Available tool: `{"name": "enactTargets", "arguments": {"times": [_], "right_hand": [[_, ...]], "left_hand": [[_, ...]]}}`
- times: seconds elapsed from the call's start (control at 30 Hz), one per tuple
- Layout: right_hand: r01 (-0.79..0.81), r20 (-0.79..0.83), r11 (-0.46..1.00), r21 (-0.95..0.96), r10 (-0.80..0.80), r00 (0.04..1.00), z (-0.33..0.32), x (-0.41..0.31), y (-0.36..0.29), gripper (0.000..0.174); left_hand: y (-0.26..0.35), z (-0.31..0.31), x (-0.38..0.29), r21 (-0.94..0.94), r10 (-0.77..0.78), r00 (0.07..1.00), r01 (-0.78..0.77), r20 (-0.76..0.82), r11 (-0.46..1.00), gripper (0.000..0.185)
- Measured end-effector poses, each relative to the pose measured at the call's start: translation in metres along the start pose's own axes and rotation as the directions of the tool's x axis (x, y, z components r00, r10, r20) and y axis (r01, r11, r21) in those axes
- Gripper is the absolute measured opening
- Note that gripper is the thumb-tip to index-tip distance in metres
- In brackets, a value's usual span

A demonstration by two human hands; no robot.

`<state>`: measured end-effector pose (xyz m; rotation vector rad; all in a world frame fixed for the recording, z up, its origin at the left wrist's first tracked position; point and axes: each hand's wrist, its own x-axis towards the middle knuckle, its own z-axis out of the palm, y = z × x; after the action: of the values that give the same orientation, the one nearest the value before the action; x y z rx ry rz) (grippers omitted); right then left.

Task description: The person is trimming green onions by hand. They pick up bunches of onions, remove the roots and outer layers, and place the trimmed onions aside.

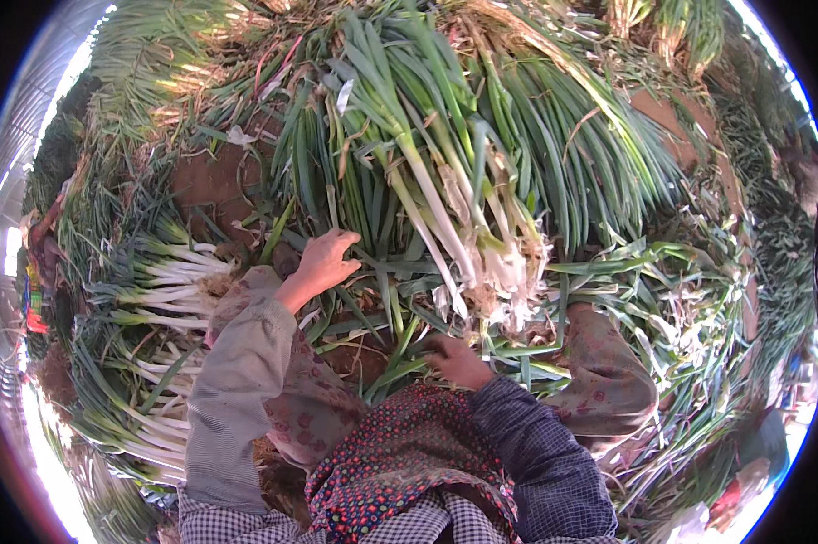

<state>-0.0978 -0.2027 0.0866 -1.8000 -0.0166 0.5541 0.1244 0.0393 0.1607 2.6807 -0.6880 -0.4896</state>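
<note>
My left hand (322, 266) reaches forward, thumb and fingers apart, with nothing seen between them. My right hand (458, 360) is close to my lap with its fingers bent; its fingertips are blurred, and I cannot tell if they hold anything. In front of me lies a pile of green onions (439, 211), their white root ends towards me and dry, peeling skins on several. More green onion leaves (558, 149) fan out behind and to the right. Loose leaves (395, 313) lie between my knees, under and around both hands.
Green onions with clean white stalks (178, 279) lie in bunches at my left. Stripped leaves and skins (681, 313) cover the ground at my right. Bare brown soil (212, 177) shows at the front left. Bundles of green onions (688, 34) stand at the back right. Plastic bags (742, 489) lie at the lower right.
</note>
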Motion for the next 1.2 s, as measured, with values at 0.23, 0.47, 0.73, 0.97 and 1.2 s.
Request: {"name": "enactTargets", "arguments": {"times": [0.23,0.47,0.73,0.97,1.2], "right_hand": [[-0.061,-0.264,0.980,-0.190,0.009,0.965,-0.073,0.103,-0.020,0.035],[-0.192,-0.428,0.893,-0.407,-0.001,0.904,-0.108,0.223,0.034,0.060],[-0.259,-0.318,0.854,-0.452,0.117,0.941,-0.105,0.181,0.019,0.047],[0.011,-0.060,0.993,0.117,-0.004,0.998,-0.014,0.114,-0.082,0.061],[-0.008,0.115,0.950,-0.311,0.046,0.992,0.014,-0.011,-0.085,0.047]], "left_hand": [[0.025,0.000,0.006,-0.662,-0.057,0.998,0.062,0.029,0.747,0.040],[0.048,-0.010,-0.011,-0.728,0.080,0.995,-0.094,-0.053,0.679,0.036],[0.050,0.013,-0.006,-0.893,-0.136,0.946,0.322,0.293,0.313,0.041],[0.050,0.030,0.024,-0.911,-0.301,0.890,0.394,0.344,0.124,0.055],[0.032,0.028,0.066,-0.949,-0.589,0.768,0.314,0.252,0.003,0.020]]}}
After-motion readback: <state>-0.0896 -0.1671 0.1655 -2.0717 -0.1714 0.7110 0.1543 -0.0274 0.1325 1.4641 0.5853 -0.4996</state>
